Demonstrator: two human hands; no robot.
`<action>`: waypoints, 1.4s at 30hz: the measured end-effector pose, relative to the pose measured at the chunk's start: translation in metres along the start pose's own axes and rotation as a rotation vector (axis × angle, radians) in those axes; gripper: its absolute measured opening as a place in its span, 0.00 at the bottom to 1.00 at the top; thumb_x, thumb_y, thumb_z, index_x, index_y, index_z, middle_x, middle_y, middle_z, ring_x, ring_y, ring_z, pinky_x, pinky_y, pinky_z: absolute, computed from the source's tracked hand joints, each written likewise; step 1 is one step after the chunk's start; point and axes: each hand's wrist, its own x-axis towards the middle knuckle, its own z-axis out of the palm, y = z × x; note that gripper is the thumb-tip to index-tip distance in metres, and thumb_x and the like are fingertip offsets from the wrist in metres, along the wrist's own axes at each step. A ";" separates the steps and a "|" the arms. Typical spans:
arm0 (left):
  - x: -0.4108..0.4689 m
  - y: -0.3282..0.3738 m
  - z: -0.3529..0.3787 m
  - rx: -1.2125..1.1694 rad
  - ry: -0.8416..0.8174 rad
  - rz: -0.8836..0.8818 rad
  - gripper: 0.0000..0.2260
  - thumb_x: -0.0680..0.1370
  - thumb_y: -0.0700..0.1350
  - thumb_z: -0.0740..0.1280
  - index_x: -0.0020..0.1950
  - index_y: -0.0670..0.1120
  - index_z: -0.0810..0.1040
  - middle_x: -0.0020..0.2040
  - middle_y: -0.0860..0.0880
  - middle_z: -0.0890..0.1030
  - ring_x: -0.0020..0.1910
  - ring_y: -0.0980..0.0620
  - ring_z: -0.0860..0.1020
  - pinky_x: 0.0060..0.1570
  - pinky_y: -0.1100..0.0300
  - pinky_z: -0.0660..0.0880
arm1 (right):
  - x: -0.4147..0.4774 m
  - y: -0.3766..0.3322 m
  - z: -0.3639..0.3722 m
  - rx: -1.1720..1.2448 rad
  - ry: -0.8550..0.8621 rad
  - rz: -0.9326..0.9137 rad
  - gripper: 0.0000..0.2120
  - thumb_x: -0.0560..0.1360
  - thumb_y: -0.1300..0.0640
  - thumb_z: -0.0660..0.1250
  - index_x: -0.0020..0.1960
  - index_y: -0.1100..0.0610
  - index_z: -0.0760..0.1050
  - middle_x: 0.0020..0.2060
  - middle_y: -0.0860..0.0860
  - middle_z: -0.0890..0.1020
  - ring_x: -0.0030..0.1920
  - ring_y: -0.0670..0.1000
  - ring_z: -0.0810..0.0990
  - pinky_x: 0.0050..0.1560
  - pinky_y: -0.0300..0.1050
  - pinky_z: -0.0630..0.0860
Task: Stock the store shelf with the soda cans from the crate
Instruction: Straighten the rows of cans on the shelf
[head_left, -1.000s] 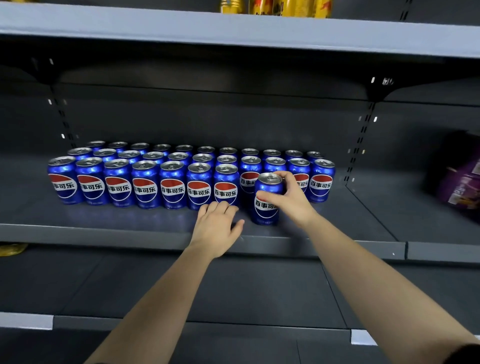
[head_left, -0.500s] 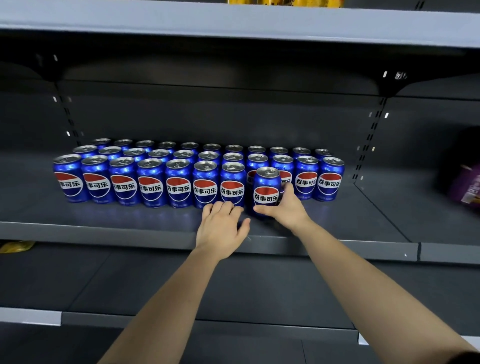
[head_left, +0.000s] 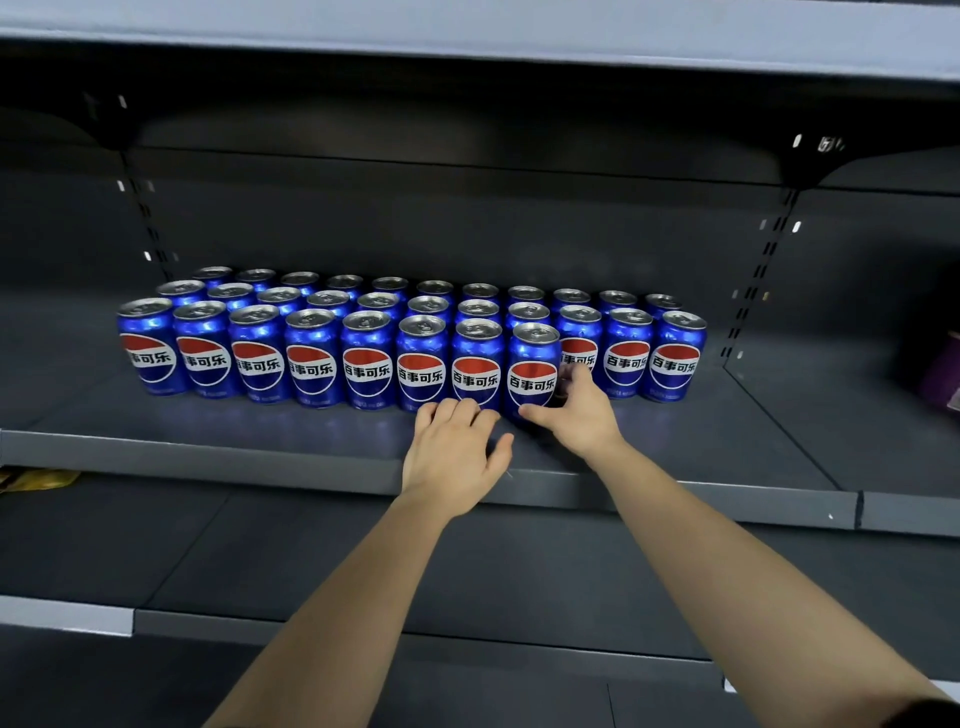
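Shelf (head_left: 208, 457): grey metal, middle tier.
Cans (head_left: 311, 358): blue, upright, three rows deep, labels forward.
Left hand (head_left: 452, 457): flat, palm down on shelf, fingers straight, holding nothing; at 7 o'clock of held can (head_left: 532, 376).
Right hand (head_left: 576, 415): at 4 o'clock, thumb and fingers curled round held can, front row.

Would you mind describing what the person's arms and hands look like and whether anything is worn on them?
The left hand and the right hand are bare: no gloves, no visible rings or watch. Both forearms are uncovered; only the edge of a dark sleeve shows on the right arm, at the frame's bottom corner.
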 end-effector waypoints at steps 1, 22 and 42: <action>0.000 0.000 0.000 -0.001 0.006 -0.003 0.27 0.77 0.60 0.46 0.62 0.50 0.77 0.52 0.52 0.77 0.55 0.50 0.72 0.61 0.53 0.61 | 0.000 -0.001 0.000 -0.011 0.003 -0.004 0.35 0.68 0.55 0.79 0.68 0.58 0.65 0.65 0.52 0.77 0.62 0.50 0.76 0.55 0.39 0.70; -0.050 -0.001 -0.028 -0.122 0.007 -0.026 0.18 0.81 0.55 0.55 0.68 0.51 0.72 0.62 0.52 0.74 0.64 0.50 0.69 0.66 0.54 0.56 | -0.072 0.006 -0.026 0.044 0.150 -0.099 0.27 0.72 0.54 0.74 0.67 0.58 0.69 0.62 0.52 0.77 0.61 0.50 0.78 0.61 0.43 0.74; -0.225 0.021 -0.025 -0.098 -0.199 -0.066 0.19 0.82 0.55 0.55 0.69 0.50 0.71 0.73 0.47 0.67 0.74 0.49 0.60 0.72 0.51 0.48 | -0.244 0.096 0.005 -0.016 0.016 0.152 0.25 0.73 0.54 0.74 0.66 0.60 0.72 0.63 0.54 0.78 0.65 0.50 0.75 0.66 0.41 0.69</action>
